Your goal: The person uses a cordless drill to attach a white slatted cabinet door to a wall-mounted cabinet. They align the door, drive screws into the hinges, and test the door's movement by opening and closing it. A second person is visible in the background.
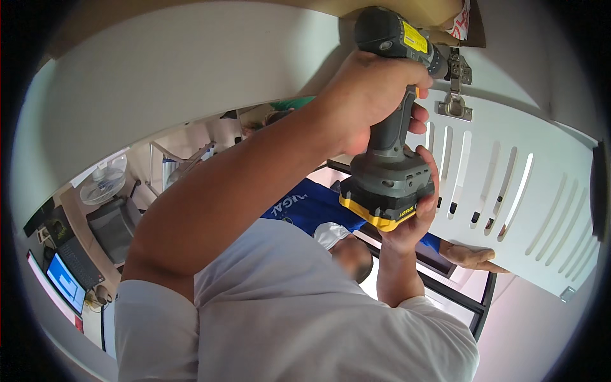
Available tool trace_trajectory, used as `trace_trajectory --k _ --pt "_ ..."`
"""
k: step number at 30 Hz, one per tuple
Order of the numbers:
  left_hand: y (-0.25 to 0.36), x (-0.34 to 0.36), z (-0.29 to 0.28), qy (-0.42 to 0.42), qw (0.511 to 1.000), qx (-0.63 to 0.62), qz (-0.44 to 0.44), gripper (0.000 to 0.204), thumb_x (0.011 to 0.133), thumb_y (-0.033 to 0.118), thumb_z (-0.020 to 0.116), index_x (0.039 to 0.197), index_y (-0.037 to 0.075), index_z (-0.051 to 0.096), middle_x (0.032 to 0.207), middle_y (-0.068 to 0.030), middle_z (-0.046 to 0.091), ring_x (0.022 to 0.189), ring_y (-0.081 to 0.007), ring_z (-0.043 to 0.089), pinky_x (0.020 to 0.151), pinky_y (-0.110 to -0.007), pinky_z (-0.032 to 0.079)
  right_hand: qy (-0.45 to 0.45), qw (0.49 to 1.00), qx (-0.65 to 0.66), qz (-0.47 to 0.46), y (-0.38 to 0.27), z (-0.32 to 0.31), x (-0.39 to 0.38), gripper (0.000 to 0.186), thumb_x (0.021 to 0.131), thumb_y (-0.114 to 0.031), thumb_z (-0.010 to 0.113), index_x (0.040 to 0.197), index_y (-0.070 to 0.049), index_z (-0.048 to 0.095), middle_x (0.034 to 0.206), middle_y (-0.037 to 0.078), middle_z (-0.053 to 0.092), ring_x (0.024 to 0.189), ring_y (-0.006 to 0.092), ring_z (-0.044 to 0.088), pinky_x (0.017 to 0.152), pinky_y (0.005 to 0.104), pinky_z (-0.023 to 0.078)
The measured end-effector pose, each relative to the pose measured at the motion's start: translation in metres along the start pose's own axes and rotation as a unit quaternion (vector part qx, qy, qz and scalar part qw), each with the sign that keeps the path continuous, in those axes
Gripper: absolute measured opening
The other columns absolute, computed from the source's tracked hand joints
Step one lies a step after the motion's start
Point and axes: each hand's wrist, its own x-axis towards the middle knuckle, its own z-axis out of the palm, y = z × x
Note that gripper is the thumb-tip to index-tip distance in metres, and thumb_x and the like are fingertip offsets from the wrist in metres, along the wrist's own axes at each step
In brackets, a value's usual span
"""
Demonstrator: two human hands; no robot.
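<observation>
A black and grey cordless drill [394, 127] with a yellow-edged battery points right. My left hand [375, 89] is wrapped round its upper grip, just behind the body. Lower down, my right hand [425, 204] cups the battery base from the right side. The drill's front end meets a metal cabinet hinge [457, 79]; the bit itself cannot be made out. One end of that hinge sits on the white slotted door panel [515, 165], the other on the pale cabinet board above it.
A co-worker's hand [468, 256] is at the door panel's lower edge, its arm in a blue sleeve. Cardboard [254, 5] runs along the top. At the far left are a laptop [65, 282], a fan [104, 181] and a chair [114, 226].
</observation>
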Motion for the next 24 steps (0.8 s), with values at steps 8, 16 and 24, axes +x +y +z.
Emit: trace_trajectory --k 8,16,24 --pt "-0.005 0.003 0.000 -0.013 0.999 -0.026 0.039 0.024 0.087 0.019 0.072 0.099 -0.001 0.066 0.085 -0.0103 0.066 0.066 -0.0183 0.064 0.066 -0.037 0.059 -0.016 0.999 -0.022 -0.025 0.001 -0.006 0.001 0.083 0.098 -0.051 0.062 0.148 0.008 0.035 0.136 0.024 0.055 0.122 0.0318 0.062 0.105 0.0452 0.052" --pt "-0.008 0.007 0.002 -0.013 0.997 -0.051 0.057 0.024 0.086 0.013 0.071 0.101 -0.004 0.063 0.085 -0.0120 0.067 0.065 -0.0216 0.066 0.061 -0.037 0.059 0.044 0.999 -0.008 -0.005 -0.001 -0.003 -0.001 0.094 0.087 -0.055 0.076 0.145 0.009 0.040 0.136 0.028 0.056 0.124 0.0333 0.061 0.107 0.0449 0.049" --pt "-0.008 0.006 0.001 -0.015 0.998 -0.001 0.055 0.026 0.087 0.020 0.072 0.100 -0.002 0.066 0.080 -0.0106 0.067 0.067 -0.0192 0.068 0.062 -0.034 0.059 -0.027 1.000 0.006 -0.007 0.004 -0.003 -0.001 0.099 0.087 -0.061 0.072 0.150 0.007 0.037 0.142 0.023 0.053 0.130 0.0314 0.056 0.112 0.0441 0.043"
